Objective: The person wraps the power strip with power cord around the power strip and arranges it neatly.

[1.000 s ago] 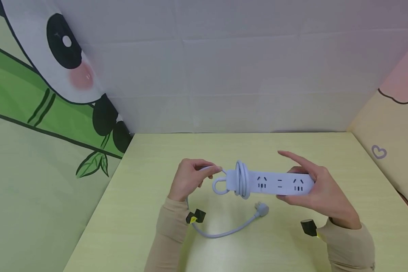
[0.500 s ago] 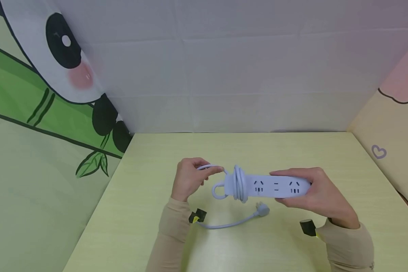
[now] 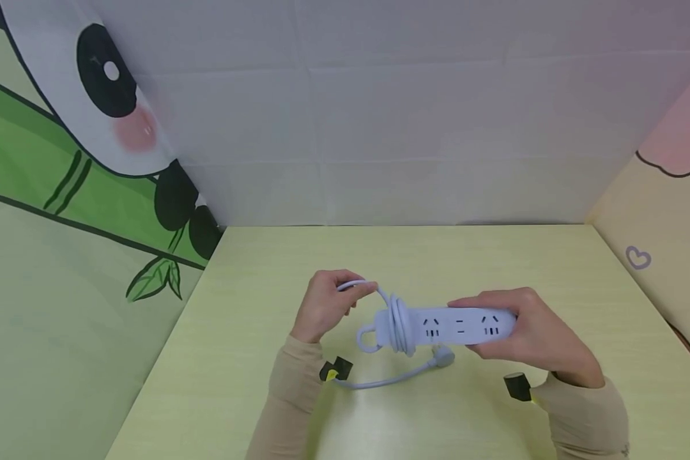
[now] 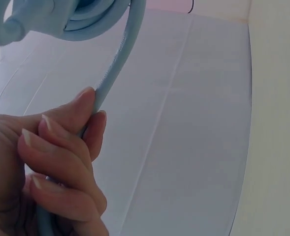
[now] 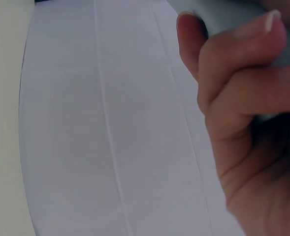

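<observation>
A white power strip (image 3: 462, 326) is held over the table by my right hand (image 3: 537, 335), whose thumb and fingers grip its right end. In the right wrist view, curled fingers (image 5: 243, 59) wrap the strip's underside. Several turns of its cord (image 3: 400, 324) are wound around the strip's left end, beside a loop handle (image 3: 365, 338). My left hand (image 3: 326, 305) pinches the cord between thumb and fingers, left of the coil; the left wrist view shows the cord (image 4: 117, 61) running up from the fingertips. The cord's loose end with the plug (image 3: 443, 356) hangs or lies below the strip.
The pale yellow table (image 3: 253, 255) spreads under both hands. A plain light wall (image 3: 391, 140) rises behind it. Cartoon-printed panels stand on the left (image 3: 63, 306) and right (image 3: 667, 243).
My right hand's raised finger has come down onto the strip. The strip has moved slightly left and toward me. The cord between left hand and coil shows a longer arc.
</observation>
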A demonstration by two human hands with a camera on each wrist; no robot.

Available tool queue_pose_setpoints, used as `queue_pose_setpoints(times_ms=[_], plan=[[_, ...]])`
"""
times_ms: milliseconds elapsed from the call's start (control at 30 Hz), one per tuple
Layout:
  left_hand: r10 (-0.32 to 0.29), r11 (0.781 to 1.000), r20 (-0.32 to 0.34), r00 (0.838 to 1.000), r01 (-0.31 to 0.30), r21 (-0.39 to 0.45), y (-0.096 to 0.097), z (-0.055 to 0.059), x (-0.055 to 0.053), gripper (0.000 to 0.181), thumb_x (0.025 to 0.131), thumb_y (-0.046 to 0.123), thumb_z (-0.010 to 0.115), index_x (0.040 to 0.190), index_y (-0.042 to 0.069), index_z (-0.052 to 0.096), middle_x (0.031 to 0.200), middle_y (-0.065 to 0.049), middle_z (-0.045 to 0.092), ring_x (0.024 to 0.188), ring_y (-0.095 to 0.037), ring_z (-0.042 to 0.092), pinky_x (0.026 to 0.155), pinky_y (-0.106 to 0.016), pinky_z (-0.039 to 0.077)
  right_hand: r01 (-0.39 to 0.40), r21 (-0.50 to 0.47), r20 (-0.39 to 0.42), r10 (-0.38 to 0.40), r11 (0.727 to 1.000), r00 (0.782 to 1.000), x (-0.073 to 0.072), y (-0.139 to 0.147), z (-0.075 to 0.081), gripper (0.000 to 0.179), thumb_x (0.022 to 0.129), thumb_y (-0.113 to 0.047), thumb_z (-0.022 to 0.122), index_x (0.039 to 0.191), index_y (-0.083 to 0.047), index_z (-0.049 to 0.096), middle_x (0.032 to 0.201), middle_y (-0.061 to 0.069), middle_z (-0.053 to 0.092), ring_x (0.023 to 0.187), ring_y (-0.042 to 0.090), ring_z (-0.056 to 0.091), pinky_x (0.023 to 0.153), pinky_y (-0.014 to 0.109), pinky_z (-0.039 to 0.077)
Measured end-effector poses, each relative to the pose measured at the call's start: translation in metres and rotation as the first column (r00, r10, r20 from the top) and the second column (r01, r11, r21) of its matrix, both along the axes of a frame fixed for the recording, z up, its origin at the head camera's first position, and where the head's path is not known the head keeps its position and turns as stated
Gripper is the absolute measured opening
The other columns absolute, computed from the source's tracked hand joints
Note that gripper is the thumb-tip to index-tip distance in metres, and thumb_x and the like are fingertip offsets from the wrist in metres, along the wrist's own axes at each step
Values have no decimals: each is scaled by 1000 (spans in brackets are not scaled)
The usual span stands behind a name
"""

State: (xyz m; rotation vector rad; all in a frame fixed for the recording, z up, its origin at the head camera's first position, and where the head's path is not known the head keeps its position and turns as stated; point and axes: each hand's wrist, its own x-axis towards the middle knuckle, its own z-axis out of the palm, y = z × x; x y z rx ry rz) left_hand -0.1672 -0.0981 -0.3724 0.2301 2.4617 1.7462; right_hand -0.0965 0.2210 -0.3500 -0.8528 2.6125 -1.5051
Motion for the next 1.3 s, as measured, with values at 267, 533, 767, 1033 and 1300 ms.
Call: queue_pose_setpoints(times_ms=[267,533,767,1033,1300], plan=[[-11,1000,-13,1000,10,-27,5,-2,0,16,85,30,83,89,15,78,70,-2,62,56,-15,52,54,-26,45,-44,91,-58,49,995,997,-3,-5,-3,58,71,7,82,120,-23,73,105,-10,74,82,10,69,70,27,57],[-11,999,-34,999,9,-50,10,-1,3,17,77,30,89,82,17,79,69,-1,67,55,-13,55,51,-26,47,-95,140,-17,98,986,995,-4,-7,-1,58,71,7,80,120,-24,73,110,-7,75,82,7,69,69,27,57],[6,995,-88,996,-15,-96,11,4,9,17,72,30,92,77,20,80,68,3,70,54,-13,59,51,-27,47,-99,161,14,98,982,995,-4,-8,-1,55,72,5,80,119,-21,74,110,-4,76,80,6,69,67,26,57],[23,984,-163,986,-51,-169,12,11,15,18,70,31,93,76,20,80,71,6,73,66,-12,63,62,-31,51,-67,194,14,66,979,998,-5,-6,-3,57,71,6,80,120,-23,74,112,-7,75,83,6,69,70,25,56],[-10,983,-159,987,-20,-182,15,15,21,12,80,30,86,82,19,81,76,6,75,66,-9,64,64,-29,53,-41,221,27,36,974,999,-4,-4,0,57,71,4,81,121,-21,74,112,-4,75,84,6,68,71,25,56]])
